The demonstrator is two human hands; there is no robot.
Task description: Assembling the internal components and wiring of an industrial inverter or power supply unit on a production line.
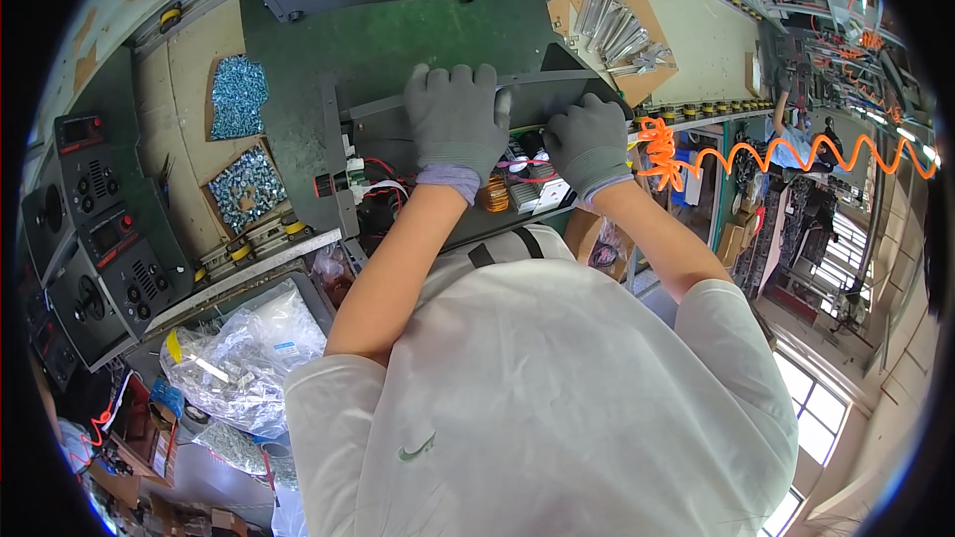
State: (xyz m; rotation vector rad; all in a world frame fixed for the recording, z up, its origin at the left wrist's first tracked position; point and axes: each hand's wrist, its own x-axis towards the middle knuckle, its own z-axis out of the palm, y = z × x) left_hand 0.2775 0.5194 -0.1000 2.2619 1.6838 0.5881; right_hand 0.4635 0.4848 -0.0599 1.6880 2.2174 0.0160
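Both gloved hands — left hand (456, 119), right hand (589, 142) — lie flat, gripping nothing, on the dark cover panel (537, 89) above the open chassis (398, 179) w/ wiring; press evenly.

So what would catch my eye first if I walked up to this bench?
Probably the two grey-gloved hands, left hand and right hand, pressed on a dark metal panel over an open chassis with wiring at centre. Next, the bright orange coiled hose at right, and the trays of silvery screws at left.
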